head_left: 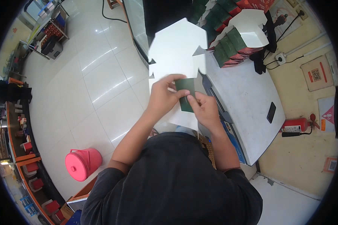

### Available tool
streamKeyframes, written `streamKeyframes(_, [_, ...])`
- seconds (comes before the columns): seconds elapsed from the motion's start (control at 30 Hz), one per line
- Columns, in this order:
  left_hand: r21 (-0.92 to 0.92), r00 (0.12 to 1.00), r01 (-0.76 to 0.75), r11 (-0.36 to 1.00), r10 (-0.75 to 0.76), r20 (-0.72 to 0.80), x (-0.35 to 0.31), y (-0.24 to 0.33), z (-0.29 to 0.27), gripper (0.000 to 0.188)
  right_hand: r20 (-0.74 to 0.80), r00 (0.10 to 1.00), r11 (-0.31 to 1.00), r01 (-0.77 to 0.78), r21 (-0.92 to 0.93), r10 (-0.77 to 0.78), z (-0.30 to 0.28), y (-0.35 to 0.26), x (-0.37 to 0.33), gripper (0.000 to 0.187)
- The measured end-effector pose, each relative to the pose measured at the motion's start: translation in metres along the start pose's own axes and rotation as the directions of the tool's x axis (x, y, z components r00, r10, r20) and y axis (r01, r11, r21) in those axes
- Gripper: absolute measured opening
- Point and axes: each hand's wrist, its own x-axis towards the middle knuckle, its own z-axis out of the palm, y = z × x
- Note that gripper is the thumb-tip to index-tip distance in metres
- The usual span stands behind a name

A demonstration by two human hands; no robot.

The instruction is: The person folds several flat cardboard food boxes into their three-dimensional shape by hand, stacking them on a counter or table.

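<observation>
A flat cardboard box blank [178,48], white inside with notched edges, is held up in front of my body. One of its panels, dark green [185,84], faces up between my hands. My left hand [163,94] grips the blank from the left, its thumb pressed on the green panel. From the right, my right hand [205,111] pinches the same panel, its thumb beside the left one. Fingers under the card are partly hidden. A lower white flap [184,119] hangs toward my lap.
Folded green-and-red boxes [231,48] are nested in rows on the white table [248,101] at right. A black phone [271,112] lies near its edge. Beyond stands a fire extinguisher [294,125] by the wall. A pink lidded bucket [82,164] is on the tiled floor at left.
</observation>
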Motion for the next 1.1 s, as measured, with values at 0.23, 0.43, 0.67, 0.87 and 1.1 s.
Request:
streamKeyframes(0.23, [-0.447, 0.720, -0.050, 0.893, -0.278, -0.636, -0.008, -0.024, -0.041, 0.047, -0.229, 0.959, 0.800, 0.001, 0.600, 0.170, -0.015, 0.024, 0.002, 0.018])
streamKeyframes(0.43, [-0.768, 0.929, 0.351, 0.535, -0.302, 0.215, -0.041, -0.119, -0.068, 0.050, -0.037, 0.987, 0.856, -0.119, 0.503, 0.159, -0.025, 0.045, -0.005, 0.021])
streamKeyframes(0.67, [-0.627, 0.938, 0.346, 0.698, -0.280, 0.205, -0.057, -0.052, -0.050, 0.049, -0.128, 0.986, 0.905, -0.040, 0.424, 0.103, -0.010, 0.043, -0.011, 0.018])
streamKeyframes(0.87, [-0.865, 0.942, 0.337, 0.373, -0.138, 0.307, -0.061, -0.047, -0.052, 0.051, -0.114, 0.993, 0.937, 0.028, 0.348, 0.013, -0.011, 0.034, -0.014, 0.016])
streamKeyframes(1.1, [-0.577, 0.905, 0.417, 0.702, -0.379, 0.193, -0.062, -0.059, -0.032, 0.044, 0.117, 0.993, 0.894, -0.081, 0.441, 0.032, -0.008, 0.038, -0.021, 0.022])
